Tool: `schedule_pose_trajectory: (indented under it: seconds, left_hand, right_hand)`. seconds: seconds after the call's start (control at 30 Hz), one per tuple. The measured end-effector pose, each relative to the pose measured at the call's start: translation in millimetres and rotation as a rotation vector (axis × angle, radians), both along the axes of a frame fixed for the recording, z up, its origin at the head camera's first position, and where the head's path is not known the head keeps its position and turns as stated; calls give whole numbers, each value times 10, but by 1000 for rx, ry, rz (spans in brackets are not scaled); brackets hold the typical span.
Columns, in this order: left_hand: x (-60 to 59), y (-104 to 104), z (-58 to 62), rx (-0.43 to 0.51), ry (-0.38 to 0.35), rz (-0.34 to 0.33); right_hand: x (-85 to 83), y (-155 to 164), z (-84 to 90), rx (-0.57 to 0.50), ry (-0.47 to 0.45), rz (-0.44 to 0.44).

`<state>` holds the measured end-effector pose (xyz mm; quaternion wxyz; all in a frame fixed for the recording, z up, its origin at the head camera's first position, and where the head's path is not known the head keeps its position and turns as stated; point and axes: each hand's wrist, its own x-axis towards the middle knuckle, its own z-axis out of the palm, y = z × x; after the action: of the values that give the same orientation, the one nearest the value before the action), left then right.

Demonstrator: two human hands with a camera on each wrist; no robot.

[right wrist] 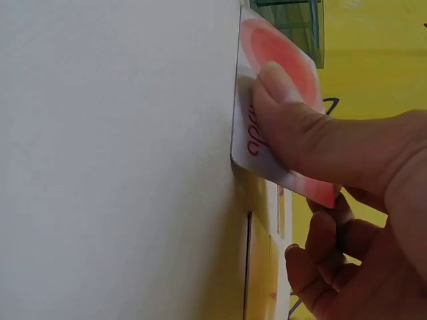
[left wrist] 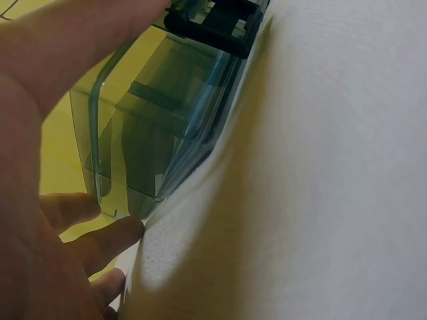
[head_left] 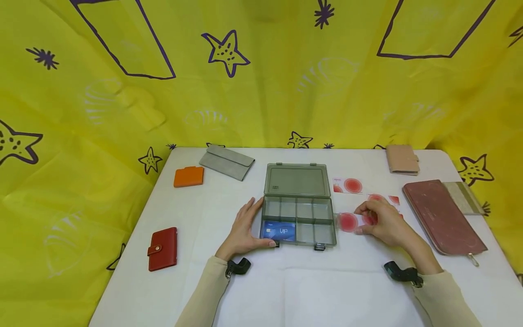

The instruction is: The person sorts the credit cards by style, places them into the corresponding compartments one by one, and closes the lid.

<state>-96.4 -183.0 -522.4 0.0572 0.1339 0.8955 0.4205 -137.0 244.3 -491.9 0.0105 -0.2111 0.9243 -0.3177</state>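
A translucent grey-green compartment box (head_left: 314, 231) lies with its lid (head_left: 298, 180) folded back. A blue card (head_left: 274, 230) printed "VIP" rests in the front left compartment. My left hand (head_left: 245, 229) touches the box, its fairly straight fingers along the left side and its thumb by the front left latch. In the left wrist view, fingertips (left wrist: 127, 233) meet the box's lower corner. My right hand (head_left: 383, 222) pinches a white card with red circles (head_left: 347, 222), just right of the box. In the right wrist view, the thumb presses on this card's (right wrist: 280, 47) face.
Another red-and-white card (head_left: 347, 185) lies behind, beside one partly hidden by the right hand. A maroon zip wallet (head_left: 443, 218), striped pouch (head_left: 466, 198) and beige wallet (head_left: 402, 159) lie right. Leftward are a grey wallet (head_left: 226, 162), orange cardholder (head_left: 188, 177) and red wallet (head_left: 163, 249).
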Motion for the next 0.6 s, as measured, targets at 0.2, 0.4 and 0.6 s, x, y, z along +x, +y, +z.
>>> schedule_pose_trajectory:
  seconds: [0.2, 0.4, 0.6]
  left_hand:
    - [3, -9, -9, -9, -1, 6]
    - [2, -14, -9, -14, -4, 5]
    - [3, -13, -3, -15, -2, -2]
  right_hand:
    - [53, 75, -57, -94, 75, 29]
    - [67, 78, -22, -250, 67, -7]
    - [56, 22, 50, -444, -21, -79]
